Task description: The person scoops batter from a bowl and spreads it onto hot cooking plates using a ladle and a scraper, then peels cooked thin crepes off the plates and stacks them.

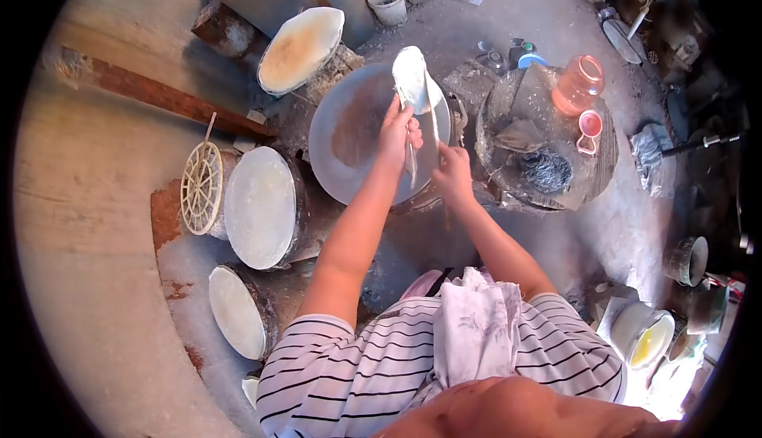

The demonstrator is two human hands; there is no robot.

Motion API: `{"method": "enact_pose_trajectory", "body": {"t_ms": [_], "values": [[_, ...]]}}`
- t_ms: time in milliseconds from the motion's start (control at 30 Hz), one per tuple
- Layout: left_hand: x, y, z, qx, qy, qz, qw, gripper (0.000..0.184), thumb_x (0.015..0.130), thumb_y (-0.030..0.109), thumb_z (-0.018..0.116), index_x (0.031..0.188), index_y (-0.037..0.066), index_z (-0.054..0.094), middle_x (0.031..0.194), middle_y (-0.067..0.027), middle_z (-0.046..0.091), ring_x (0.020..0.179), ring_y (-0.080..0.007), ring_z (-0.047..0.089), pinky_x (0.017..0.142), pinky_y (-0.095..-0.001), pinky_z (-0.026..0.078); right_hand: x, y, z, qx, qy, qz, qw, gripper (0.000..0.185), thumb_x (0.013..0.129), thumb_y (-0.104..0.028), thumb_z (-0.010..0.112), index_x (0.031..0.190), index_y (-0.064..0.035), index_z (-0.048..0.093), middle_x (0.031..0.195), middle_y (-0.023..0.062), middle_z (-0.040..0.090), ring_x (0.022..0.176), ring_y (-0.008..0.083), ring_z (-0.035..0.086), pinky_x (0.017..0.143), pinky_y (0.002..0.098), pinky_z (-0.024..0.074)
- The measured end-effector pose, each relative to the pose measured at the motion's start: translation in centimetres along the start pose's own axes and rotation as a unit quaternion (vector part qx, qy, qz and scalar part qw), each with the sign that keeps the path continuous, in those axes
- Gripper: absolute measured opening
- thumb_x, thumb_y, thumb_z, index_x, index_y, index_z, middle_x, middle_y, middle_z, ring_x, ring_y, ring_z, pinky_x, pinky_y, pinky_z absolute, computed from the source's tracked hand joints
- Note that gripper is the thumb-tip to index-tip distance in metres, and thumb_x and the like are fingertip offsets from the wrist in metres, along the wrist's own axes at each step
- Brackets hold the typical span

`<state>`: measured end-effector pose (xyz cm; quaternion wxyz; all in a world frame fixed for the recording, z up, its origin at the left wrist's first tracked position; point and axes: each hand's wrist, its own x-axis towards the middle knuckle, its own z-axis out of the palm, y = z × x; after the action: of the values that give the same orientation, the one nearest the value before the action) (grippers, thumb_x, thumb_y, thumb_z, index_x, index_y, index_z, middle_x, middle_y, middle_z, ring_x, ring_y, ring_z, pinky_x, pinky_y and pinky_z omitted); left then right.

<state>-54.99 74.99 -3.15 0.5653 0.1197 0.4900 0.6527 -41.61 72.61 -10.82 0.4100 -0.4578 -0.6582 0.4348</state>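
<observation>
My left hand (399, 132) is closed around the handle of a white-coated paddle (410, 81), whose broad end points away from me. My right hand (453, 171) grips a thin stick (434, 124). The stick's far end lies along the right side of the paddle and seems to touch it. Both hands are above a large round grey pan (329, 152) with a brown patch in its middle. What coats the paddle cannot be made out for sure.
To the right, a round dark stand (496, 176) bears a pink translucent jar (579, 85), a small pink cup (590, 123) and crumpled black plastic (546, 170). At left are white-topped drums (260, 208) and a round lattice (202, 187). A white bucket (387, 5) stands behind.
</observation>
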Motion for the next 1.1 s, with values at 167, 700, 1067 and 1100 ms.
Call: {"method": "enact_pose_trajectory", "body": {"t_ms": [167,700,1067,1100], "values": [[1.1,2.8,-3.5,0.062,-0.027,0.041,0.997,0.051,0.095,0.013,0.046,0.142,0.026,0.03,0.062,0.0023,0.038,0.044,-0.0071,0.035,0.039,-0.0236,0.032,-0.8,-3.6,-4.2,0.042,-0.012,0.107,0.993,0.024,0.078,-0.006,0.059,0.1,0.0025,0.061,0.096,0.0146,0.058,0.086,0.0282,0.056,0.072,0.0367,0.0477],[1.2,3.6,-11.1,0.176,0.045,0.1,0.978,0.057,0.094,0.011,0.049,0.145,0.021,0.025,0.058,0.0019,0.039,0.04,-0.0084,0.038,0.034,-0.0252,0.035,0.4,-2.2,3.8,-0.202,-0.042,-0.12,0.971,0.032,0.075,0.001,0.056,0.105,-0.0053,0.064,0.105,0.0119,0.061,0.099,0.0303,0.058,0.084,0.0366,0.0478],[-2.3,3.9,-13.2,0.336,0.137,0.182,0.914,0.055,0.092,0.01,0.052,0.143,0.017,0.033,0.054,0.0014,0.041,0.035,-0.0082,0.038,0.032,-0.0255,0.033,3.9,-2.5,4.4,-0.216,-0.045,-0.159,0.962,0.025,0.078,-0.004,0.055,0.098,-0.0107,0.068,0.099,0.0059,0.063,0.094,0.0275,0.059,0.08,0.0356,0.0492],[-3.8,4.1,-13.8,0.305,0.134,0.175,0.927,0.055,0.092,0.01,0.052,0.143,0.017,0.033,0.053,0.0016,0.04,0.035,-0.0077,0.037,0.032,-0.0249,0.033,4.5,-1.8,3.1,-0.227,-0.065,-0.12,0.964,0.026,0.074,-0.001,0.058,0.096,-0.0093,0.069,0.098,0.0059,0.064,0.092,0.028,0.059,0.08,0.0353,0.0497]]}}
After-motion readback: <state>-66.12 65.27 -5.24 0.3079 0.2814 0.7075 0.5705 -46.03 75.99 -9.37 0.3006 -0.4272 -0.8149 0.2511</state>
